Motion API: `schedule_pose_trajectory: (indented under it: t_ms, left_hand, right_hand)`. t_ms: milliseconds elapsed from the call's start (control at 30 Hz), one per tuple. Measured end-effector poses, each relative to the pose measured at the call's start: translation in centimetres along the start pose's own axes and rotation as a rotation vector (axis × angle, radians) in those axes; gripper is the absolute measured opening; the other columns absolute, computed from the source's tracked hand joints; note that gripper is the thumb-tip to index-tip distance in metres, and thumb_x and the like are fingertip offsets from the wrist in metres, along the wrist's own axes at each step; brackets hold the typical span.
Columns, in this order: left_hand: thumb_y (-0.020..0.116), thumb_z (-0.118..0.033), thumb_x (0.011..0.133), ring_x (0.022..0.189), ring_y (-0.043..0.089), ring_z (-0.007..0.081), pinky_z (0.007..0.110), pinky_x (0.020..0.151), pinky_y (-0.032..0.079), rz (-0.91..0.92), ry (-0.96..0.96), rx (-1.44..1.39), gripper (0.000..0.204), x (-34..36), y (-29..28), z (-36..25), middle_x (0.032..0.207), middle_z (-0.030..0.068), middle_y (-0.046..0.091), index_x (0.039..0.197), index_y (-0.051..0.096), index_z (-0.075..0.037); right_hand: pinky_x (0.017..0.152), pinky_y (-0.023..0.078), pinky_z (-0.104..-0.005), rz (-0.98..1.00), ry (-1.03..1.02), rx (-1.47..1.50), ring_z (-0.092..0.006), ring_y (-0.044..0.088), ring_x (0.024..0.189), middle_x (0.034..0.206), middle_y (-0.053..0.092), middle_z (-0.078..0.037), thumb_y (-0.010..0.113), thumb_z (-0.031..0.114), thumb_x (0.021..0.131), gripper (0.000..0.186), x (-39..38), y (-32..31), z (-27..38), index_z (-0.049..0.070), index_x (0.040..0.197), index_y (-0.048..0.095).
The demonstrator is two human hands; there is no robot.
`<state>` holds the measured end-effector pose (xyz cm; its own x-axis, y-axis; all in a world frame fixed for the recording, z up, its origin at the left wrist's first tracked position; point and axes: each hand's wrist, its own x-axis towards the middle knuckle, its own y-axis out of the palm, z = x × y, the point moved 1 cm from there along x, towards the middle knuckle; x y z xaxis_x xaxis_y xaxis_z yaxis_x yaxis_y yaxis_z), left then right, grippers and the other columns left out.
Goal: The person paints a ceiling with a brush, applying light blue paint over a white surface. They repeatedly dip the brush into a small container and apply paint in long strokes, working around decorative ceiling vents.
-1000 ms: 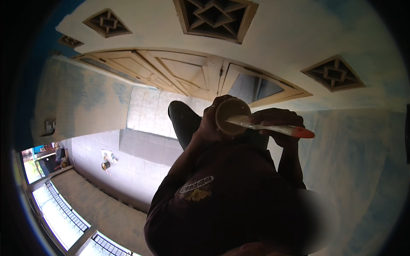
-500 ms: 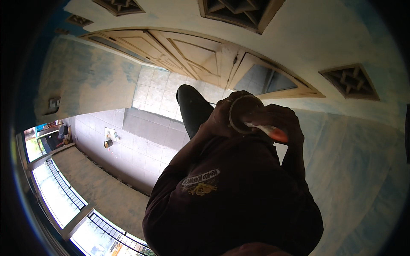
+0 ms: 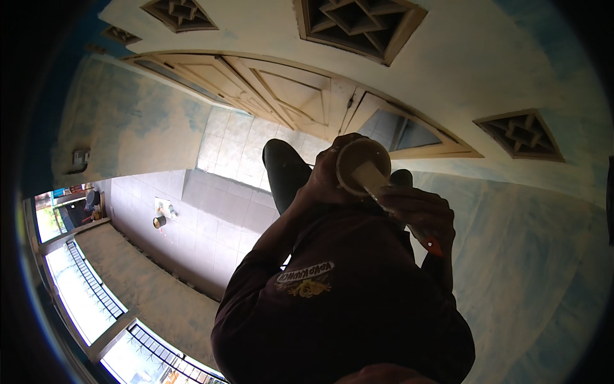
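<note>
In front of my chest, my left hand (image 3: 324,174) is closed around the side of a round, open-topped paint container (image 3: 346,155). A paintbrush (image 3: 369,176) lies with its wide pale head in the mouth of the container, against the near right rim. My right hand (image 3: 419,210) grips the brush near its head, and the orange end of the handle sticks out below the fingers. How full the container is cannot be made out in the shadow.
Patchy pale-and-blue walls (image 3: 511,243) surround me. Ahead stands a cream panelled door (image 3: 294,96), with lattice vents (image 3: 361,25) above. On the tiled floor (image 3: 217,224) to the left sits a small bucket (image 3: 159,221). Barred windows (image 3: 83,288) are at lower left.
My right hand has drawn back and down from over the container. The brush's head now shows at the rim, and its orange handle end has swung lower and nearer to me.
</note>
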<state>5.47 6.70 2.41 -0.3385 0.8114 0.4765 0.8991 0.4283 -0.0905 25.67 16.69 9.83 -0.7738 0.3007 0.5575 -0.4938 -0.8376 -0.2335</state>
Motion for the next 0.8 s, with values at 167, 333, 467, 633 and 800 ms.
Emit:
schedule_pose_trajectory:
  t_ms: [167, 333, 467, 633, 800]
  left_hand:
    - [0.092, -0.017, 0.055, 0.115, 0.063, 0.0329, 0.039, 0.093, 0.055, 0.041, -0.015, 0.061, 0.072, 0.0, -0.4, 0.1, 0.124, 0.0202, 0.063, 0.119, 0.064, 0.001]
    - [0.093, -0.018, 0.056, 0.115, 0.063, 0.0328, 0.039, 0.094, 0.054, 0.020, 0.023, 0.022, 0.071, -0.2, 0.0, 0.7, 0.126, 0.0190, 0.062, 0.119, 0.064, 0.001]
    - [0.093, -0.018, 0.057, 0.112, 0.065, 0.0329, 0.039, 0.092, 0.055, 0.052, 0.030, 0.045, 0.072, 0.2, 0.1, 0.0, 0.124, 0.0191, 0.062, 0.119, 0.063, 0.001]
    - [0.093, -0.019, 0.057, 0.109, 0.067, 0.0321, 0.039, 0.090, 0.055, 0.075, 0.042, 0.030, 0.076, 0.1, 0.2, 0.0, 0.122, 0.0186, 0.064, 0.122, 0.060, 0.001]
    - [0.093, -0.022, 0.058, 0.107, 0.067, 0.0312, 0.039, 0.089, 0.055, 0.103, 0.056, 0.065, 0.077, 0.2, 0.0, 0.1, 0.122, 0.0175, 0.063, 0.123, 0.060, 0.001]
  right_hand:
    - [0.088, 0.060, -0.0419, 0.047, -0.024, -0.069, -0.0357, 0.069, 0.107, 0.110, 0.070, -0.024, 0.067, 0.008, 0.086, 0.013, -0.4, -0.1, -0.7, -0.003, 0.083, 0.061]
    - [0.090, 0.058, -0.0443, 0.081, 0.019, 0.003, -0.0377, 0.068, 0.110, 0.114, 0.069, -0.025, 0.059, 0.019, 0.093, 0.025, -1.1, -0.2, -1.3, -0.005, 0.089, 0.064]
    - [0.093, 0.057, -0.0434, 0.025, 0.173, 0.266, -0.0371, 0.066, 0.114, 0.121, 0.065, -0.026, 0.059, 0.017, 0.092, 0.024, -1.5, -0.7, -0.8, -0.006, 0.097, 0.066]
    - [0.097, 0.055, -0.0421, 0.173, 0.319, 0.237, -0.0366, 0.064, 0.117, 0.126, 0.064, -0.024, 0.059, 0.010, 0.092, 0.020, -2.4, -1.4, -1.3, -0.004, 0.103, 0.068]
    - [0.100, 0.053, -0.0385, 0.128, 0.264, 0.323, -0.0322, 0.064, 0.118, 0.130, 0.062, -0.021, 0.062, 0.012, 0.091, 0.026, -2.0, -1.3, -1.3, -0.005, 0.109, 0.067]
